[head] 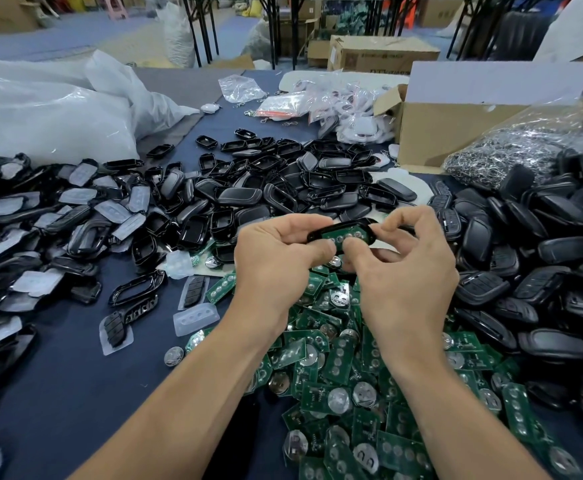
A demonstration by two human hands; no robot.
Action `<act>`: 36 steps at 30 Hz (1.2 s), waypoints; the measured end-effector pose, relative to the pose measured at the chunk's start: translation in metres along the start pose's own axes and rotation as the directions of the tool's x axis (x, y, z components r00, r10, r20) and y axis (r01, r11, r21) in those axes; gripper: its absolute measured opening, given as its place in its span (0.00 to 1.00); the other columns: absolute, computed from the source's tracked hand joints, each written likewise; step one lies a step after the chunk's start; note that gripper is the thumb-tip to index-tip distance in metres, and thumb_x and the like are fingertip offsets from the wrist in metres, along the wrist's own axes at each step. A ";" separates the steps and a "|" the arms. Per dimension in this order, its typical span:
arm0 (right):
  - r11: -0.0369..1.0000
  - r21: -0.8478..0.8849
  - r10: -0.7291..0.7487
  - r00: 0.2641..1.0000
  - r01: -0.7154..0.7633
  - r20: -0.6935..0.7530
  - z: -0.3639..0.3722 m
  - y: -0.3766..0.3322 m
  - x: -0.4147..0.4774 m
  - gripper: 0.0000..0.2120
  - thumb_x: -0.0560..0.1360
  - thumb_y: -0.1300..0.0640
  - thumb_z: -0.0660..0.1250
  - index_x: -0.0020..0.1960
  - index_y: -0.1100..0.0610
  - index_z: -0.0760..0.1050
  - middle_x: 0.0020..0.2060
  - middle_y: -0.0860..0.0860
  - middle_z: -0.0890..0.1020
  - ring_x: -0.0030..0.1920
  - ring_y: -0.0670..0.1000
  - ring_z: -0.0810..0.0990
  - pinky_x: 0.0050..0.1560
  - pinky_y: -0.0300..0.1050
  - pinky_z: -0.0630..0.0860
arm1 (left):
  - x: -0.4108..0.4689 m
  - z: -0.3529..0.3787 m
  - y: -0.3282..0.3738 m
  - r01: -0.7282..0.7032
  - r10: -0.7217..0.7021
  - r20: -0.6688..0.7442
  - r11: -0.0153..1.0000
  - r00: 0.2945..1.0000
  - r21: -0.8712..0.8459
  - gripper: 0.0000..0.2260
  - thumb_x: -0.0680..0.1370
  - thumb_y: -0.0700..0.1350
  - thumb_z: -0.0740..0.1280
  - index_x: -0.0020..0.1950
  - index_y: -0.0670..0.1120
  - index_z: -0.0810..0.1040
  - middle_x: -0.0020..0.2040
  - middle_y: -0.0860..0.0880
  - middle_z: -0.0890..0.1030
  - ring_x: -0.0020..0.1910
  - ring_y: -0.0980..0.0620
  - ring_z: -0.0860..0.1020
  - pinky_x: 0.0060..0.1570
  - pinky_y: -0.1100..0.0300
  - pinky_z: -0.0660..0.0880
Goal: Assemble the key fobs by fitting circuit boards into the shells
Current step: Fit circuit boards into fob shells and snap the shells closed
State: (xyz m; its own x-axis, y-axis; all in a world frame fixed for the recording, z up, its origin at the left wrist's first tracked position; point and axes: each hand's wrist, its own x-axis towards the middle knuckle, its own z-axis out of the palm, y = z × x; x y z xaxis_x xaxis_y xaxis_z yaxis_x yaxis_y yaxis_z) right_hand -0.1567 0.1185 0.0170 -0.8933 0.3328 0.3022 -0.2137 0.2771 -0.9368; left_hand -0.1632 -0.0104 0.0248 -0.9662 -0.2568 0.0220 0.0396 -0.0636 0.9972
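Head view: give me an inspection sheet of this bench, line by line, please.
Surface: dark blue table cloth, largely covered with parts.
Job's things: black shell held above the table, green circuit board in its opening; circuit board pile under the hands; empty shell pile behind; padded shells at left; dark fob pile at right.
Clutter: white plastic bags, open cardboard box, bag of metal rings.
Grips: left hand and right hand both pinch the black shell, thumbs at the board.
Cables: nothing seen.
Surroundings: cartons and table legs on a blue floor.
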 end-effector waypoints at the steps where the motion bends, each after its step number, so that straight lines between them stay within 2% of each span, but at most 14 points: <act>1: 1.000 0.004 0.011 1.000 -0.011 0.008 -0.001 0.000 0.001 0.19 0.71 0.58 0.79 0.46 0.42 0.72 0.45 0.44 0.84 0.33 0.45 0.87 0.37 0.47 0.84 | 0.000 -0.001 0.000 -0.004 0.004 0.015 1.000 1.000 0.004 0.18 0.71 0.29 0.77 0.40 0.54 0.89 0.40 0.48 0.88 0.38 0.51 0.86 0.43 0.61 0.83; 6: 0.990 0.119 0.063 0.996 -0.070 0.065 -0.002 0.003 0.005 0.16 0.70 0.64 0.78 0.47 0.45 0.79 0.41 0.51 0.87 0.30 0.50 0.86 0.35 0.47 0.84 | 0.001 -0.002 -0.003 -0.065 0.052 0.080 0.984 0.995 0.169 0.11 0.76 0.37 0.76 0.45 0.54 0.87 0.40 0.50 0.88 0.39 0.49 0.87 0.43 0.55 0.85; 10: 0.961 0.241 0.093 0.981 -0.133 0.171 -0.001 0.006 0.009 0.14 0.73 0.68 0.76 0.44 0.49 0.83 0.36 0.51 0.87 0.30 0.52 0.85 0.36 0.45 0.82 | 0.005 -0.007 0.001 -0.028 0.004 0.128 0.981 0.992 0.192 0.10 0.77 0.35 0.75 0.45 0.50 0.88 0.36 0.47 0.87 0.34 0.51 0.85 0.38 0.57 0.85; 12: 0.957 0.256 0.080 0.975 -0.134 0.209 -0.002 0.007 0.011 0.13 0.73 0.70 0.75 0.43 0.51 0.84 0.34 0.52 0.87 0.29 0.52 0.84 0.35 0.44 0.82 | 0.004 -0.011 0.002 -0.118 0.076 0.150 0.949 0.986 0.294 0.08 0.77 0.38 0.74 0.47 0.51 0.88 0.37 0.49 0.87 0.35 0.50 0.86 0.39 0.54 0.85; 16: 0.958 0.263 0.035 0.961 -0.110 0.275 -0.007 0.007 0.010 0.13 0.72 0.71 0.76 0.43 0.53 0.87 0.33 0.53 0.87 0.28 0.53 0.84 0.32 0.42 0.81 | -0.002 -0.021 0.010 -0.493 0.309 0.387 0.603 0.869 0.626 0.06 0.76 0.46 0.70 0.47 0.55 0.87 0.35 0.57 0.84 0.35 0.57 0.80 0.34 0.62 0.75; 19: 0.974 0.190 0.054 0.942 -0.123 0.331 -0.008 0.004 0.010 0.12 0.72 0.70 0.76 0.43 0.53 0.87 0.34 0.53 0.87 0.30 0.54 0.86 0.34 0.46 0.83 | -0.001 -0.025 0.018 -0.478 0.267 0.398 0.551 0.878 0.684 0.06 0.77 0.46 0.71 0.47 0.55 0.88 0.31 0.57 0.82 0.29 0.58 0.76 0.28 0.69 0.67; 22: 0.993 0.019 0.100 0.927 -0.114 0.362 0.000 0.000 0.005 0.10 0.75 0.62 0.76 0.48 0.47 0.85 0.38 0.44 0.88 0.36 0.48 0.88 0.42 0.47 0.86 | -0.001 -0.039 0.025 -0.298 0.217 0.205 0.700 0.954 0.649 0.07 0.76 0.42 0.75 0.47 0.55 0.89 0.33 0.59 0.85 0.31 0.57 0.82 0.32 0.64 0.78; 24: 0.996 -0.073 0.071 0.902 -0.044 0.425 0.010 -0.008 -0.004 0.10 0.76 0.58 0.75 0.52 0.44 0.85 0.41 0.37 0.87 0.42 0.40 0.86 0.45 0.36 0.84 | 0.002 -0.065 0.032 -0.154 0.179 -0.004 0.855 0.984 0.495 0.11 0.76 0.38 0.76 0.43 0.55 0.88 0.34 0.55 0.86 0.33 0.50 0.86 0.36 0.55 0.84; 26: 0.990 -0.130 0.017 0.858 0.058 0.513 0.026 -0.018 -0.016 0.11 0.77 0.56 0.75 0.57 0.44 0.84 0.44 0.34 0.85 0.46 0.32 0.82 0.46 0.23 0.76 | 0.005 -0.101 0.038 -0.063 0.128 -0.194 0.948 0.973 0.312 0.10 0.76 0.35 0.76 0.45 0.50 0.87 0.35 0.49 0.87 0.31 0.50 0.85 0.32 0.61 0.81; 28: 0.962 -0.190 -0.042 0.796 0.195 0.604 0.051 -0.033 -0.025 0.15 0.78 0.52 0.73 0.64 0.45 0.82 0.54 0.35 0.83 0.46 0.31 0.80 0.45 0.18 0.69 | 0.004 -0.141 0.044 -0.020 0.093 -0.350 0.978 0.932 0.206 0.08 0.76 0.34 0.75 0.45 0.47 0.88 0.34 0.48 0.87 0.30 0.53 0.84 0.31 0.65 0.79; 29: 0.940 -0.209 -0.066 0.747 0.269 0.662 0.067 -0.041 -0.029 0.17 0.78 0.51 0.72 0.67 0.46 0.81 0.59 0.39 0.82 0.47 0.34 0.79 0.48 0.19 0.67 | 0.002 -0.160 0.045 -0.012 0.095 -0.419 0.980 0.903 0.198 0.10 0.77 0.34 0.75 0.42 0.49 0.88 0.34 0.50 0.87 0.30 0.55 0.83 0.33 0.65 0.79; 31: 0.843 -0.227 -0.112 0.572 0.488 0.813 0.102 -0.057 -0.037 0.23 0.79 0.52 0.70 0.73 0.52 0.75 0.67 0.47 0.78 0.62 0.45 0.74 0.60 0.29 0.65 | -0.006 -0.197 0.045 0.017 0.095 -0.531 0.979 0.842 0.202 0.13 0.77 0.35 0.74 0.38 0.52 0.87 0.35 0.53 0.87 0.34 0.55 0.84 0.40 0.58 0.81; 33: 0.736 -0.192 -0.110 0.394 0.649 0.912 0.141 -0.071 -0.044 0.26 0.81 0.54 0.67 0.77 0.58 0.69 0.72 0.54 0.74 0.71 0.56 0.70 0.69 0.43 0.61 | -0.017 -0.230 0.045 0.057 0.072 -0.618 0.981 0.783 0.186 0.09 0.77 0.38 0.75 0.41 0.51 0.87 0.34 0.54 0.86 0.32 0.54 0.83 0.40 0.55 0.81; 36: 0.723 -0.156 -0.085 0.312 0.673 0.946 0.194 -0.088 -0.052 0.21 0.82 0.62 0.63 0.75 0.59 0.72 0.66 0.57 0.79 0.61 0.60 0.78 0.55 0.47 0.71 | -0.032 -0.265 0.045 0.066 0.007 -0.724 0.995 0.690 0.072 0.07 0.78 0.38 0.74 0.46 0.48 0.79 0.34 0.49 0.86 0.30 0.50 0.80 0.39 0.48 0.80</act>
State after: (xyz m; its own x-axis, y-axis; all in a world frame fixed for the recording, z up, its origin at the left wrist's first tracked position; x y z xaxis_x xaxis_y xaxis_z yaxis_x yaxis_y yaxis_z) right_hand -0.1683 -0.0982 0.0489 -0.6344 -0.7730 0.0070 -0.6938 0.5653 -0.4461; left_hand -0.0633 -0.2602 0.0500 -0.4818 -0.8757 -0.0299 -0.0431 -0.0104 0.9990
